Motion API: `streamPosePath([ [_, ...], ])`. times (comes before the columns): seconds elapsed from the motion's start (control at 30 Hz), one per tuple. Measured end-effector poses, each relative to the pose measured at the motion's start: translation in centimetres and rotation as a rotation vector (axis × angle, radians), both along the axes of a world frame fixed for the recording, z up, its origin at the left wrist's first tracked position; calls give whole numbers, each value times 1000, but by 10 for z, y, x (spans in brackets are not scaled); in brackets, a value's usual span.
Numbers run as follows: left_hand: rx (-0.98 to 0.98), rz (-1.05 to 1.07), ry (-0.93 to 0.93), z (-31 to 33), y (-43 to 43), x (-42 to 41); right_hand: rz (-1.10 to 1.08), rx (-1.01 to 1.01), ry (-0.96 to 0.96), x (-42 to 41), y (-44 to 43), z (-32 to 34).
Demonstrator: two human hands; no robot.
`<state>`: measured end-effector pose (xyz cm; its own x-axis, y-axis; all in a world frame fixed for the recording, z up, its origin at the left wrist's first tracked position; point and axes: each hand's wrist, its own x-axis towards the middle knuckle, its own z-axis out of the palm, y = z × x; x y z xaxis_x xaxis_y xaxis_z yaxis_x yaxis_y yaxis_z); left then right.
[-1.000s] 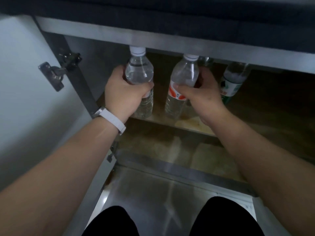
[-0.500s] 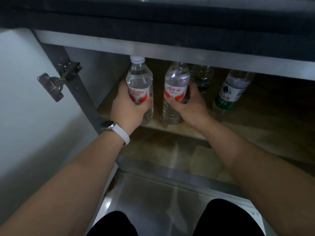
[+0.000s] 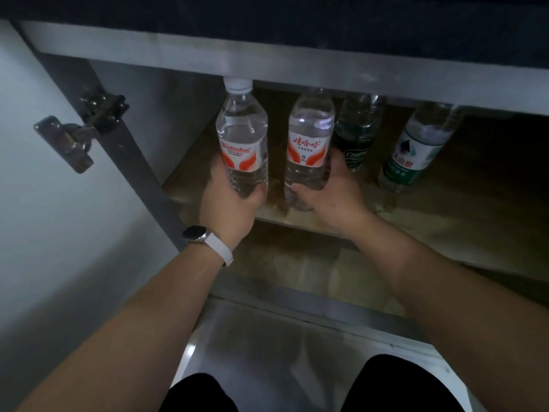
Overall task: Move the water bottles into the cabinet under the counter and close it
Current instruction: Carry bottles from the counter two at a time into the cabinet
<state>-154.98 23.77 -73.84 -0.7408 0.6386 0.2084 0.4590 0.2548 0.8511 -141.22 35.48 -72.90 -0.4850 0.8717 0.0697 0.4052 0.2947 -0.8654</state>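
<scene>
Inside the open cabinet, two clear water bottles with red-and-white labels stand upright on the wooden shelf (image 3: 421, 215). My left hand (image 3: 230, 203) grips the base of the left bottle (image 3: 242, 135), which has a white cap. My right hand (image 3: 329, 194) wraps the base of the right bottle (image 3: 309, 138). Behind and to the right stand a dark green-labelled bottle (image 3: 356, 135) and a bottle with a green-and-white label (image 3: 416, 150). Their caps are hidden by the cabinet's top rail.
The white cabinet door (image 3: 44, 203) hangs open on the left, with a metal hinge (image 3: 80, 135) on the grey frame. The dark counter edge (image 3: 297, 31) runs above. A lower cabinet floor (image 3: 297, 263) lies under the shelf. My knees (image 3: 202, 394) are at the bottom.
Both hands have slid down from the bottles' upper bodies to their bases. The two bottles now stand lower and upright on the shelf, labels facing me.
</scene>
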Motion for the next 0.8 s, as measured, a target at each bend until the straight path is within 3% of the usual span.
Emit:
streamPosePath([
  [0.5, -68, 62, -19, 2, 35, -34, -27, 25, 65, -56, 25, -13],
  [0.8, -142, 41, -29, 11, 32, -35, 42, 71, -65, -57, 23, -1],
])
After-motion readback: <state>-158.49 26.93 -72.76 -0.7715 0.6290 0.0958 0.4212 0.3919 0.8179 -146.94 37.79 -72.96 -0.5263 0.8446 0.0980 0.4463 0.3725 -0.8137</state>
